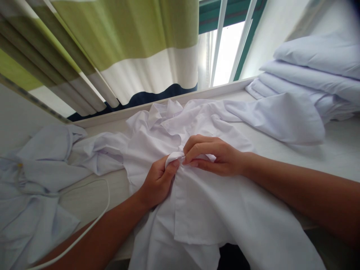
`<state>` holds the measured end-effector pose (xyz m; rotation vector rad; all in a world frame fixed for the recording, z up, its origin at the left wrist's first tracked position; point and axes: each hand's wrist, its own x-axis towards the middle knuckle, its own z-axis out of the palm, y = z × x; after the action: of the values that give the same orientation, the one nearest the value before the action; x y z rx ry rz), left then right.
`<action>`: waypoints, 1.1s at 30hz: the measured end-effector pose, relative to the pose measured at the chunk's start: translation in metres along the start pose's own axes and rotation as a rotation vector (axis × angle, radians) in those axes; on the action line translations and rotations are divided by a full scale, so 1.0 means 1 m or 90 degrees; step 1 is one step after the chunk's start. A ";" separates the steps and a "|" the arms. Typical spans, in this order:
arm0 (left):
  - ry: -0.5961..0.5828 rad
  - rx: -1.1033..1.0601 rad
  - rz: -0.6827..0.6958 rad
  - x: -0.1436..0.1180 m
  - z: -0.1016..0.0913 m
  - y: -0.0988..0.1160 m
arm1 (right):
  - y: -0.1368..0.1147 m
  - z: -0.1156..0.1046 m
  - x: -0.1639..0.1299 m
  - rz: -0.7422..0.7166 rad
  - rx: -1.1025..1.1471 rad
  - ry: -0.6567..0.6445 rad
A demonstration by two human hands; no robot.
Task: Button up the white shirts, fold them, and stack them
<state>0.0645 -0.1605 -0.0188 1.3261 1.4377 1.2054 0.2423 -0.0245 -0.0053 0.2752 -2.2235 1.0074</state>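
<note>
A white long-sleeved shirt (208,202) lies spread over the table and hangs down past its front edge. My left hand (159,180) is closed on the shirt's front, its thumb pressing a fold of cloth. Right beside it, my right hand (210,155) pinches the same front strip between thumb and fingers. The fingertips of both hands nearly meet there. Whether a button sits between them is hidden. One sleeve (289,118) stretches to the right, and the other (101,152) lies crumpled to the left.
Folded white garments (315,71) are stacked at the back right. Loose white cloth (36,187) is heaped at the left, with a white cable (108,195) running across. A raised ledge (233,88) edges the table below a green and white curtain (135,33) and a barred window.
</note>
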 end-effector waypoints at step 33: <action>0.246 0.484 0.098 0.037 -0.062 0.005 | 0.039 -0.116 -0.019 0.671 -0.653 0.136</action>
<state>0.0018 -0.1313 0.0006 1.7882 2.2478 1.0859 0.2967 0.0847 0.0145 -1.4738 -2.3170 0.1629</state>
